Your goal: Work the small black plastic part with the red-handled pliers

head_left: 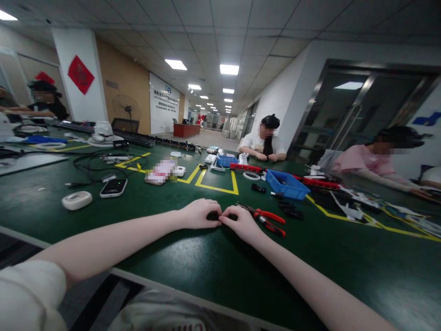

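Sleeve (31,294): white, sat at 7 o'clock.
Left hand (198,214): curled, pinched a small dark piece (216,216) mid-table.
Right hand (241,223): curled, pinched it too, fingertips meeting.
Pliers (267,219): lay at its 3 o'clock, just beside.

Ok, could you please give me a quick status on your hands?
On green table, left hand and right hand meet fingertip to fingertip. Between them a small dark part, pinched, mostly hidden. Beside right hand, red-handled pliers, untouched.
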`<state>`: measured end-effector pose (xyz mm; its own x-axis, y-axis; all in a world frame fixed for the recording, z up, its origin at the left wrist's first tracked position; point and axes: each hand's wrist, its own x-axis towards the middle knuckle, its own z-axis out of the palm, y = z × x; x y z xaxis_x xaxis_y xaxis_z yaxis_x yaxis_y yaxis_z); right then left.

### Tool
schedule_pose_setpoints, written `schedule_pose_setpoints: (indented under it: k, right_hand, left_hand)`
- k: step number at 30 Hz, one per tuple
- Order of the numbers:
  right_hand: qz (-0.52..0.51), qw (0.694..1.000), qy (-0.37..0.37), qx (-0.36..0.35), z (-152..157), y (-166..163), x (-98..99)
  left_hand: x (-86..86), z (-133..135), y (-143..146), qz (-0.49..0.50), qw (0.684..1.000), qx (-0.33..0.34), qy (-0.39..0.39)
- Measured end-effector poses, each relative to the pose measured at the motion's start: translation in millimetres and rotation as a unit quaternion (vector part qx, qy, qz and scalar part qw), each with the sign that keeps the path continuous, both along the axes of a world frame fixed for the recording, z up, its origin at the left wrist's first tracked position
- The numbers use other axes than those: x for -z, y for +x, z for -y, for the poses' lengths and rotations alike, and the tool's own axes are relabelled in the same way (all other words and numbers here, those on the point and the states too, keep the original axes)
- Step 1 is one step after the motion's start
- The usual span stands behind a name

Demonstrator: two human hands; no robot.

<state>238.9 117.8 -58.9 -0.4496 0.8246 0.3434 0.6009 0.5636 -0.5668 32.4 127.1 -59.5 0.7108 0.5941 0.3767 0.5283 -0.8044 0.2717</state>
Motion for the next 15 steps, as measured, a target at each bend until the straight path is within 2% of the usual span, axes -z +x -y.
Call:
schedule_pose_setpoints:
  k: [15]
  right_hand:
    - [0.004, 1.0, -0.017, -0.018, -5.3, 7.7, -7.3]
  left_hand:
    - [0.5, -1.5, -0.5, -0.022, 0.999, 0.017, 0.029]
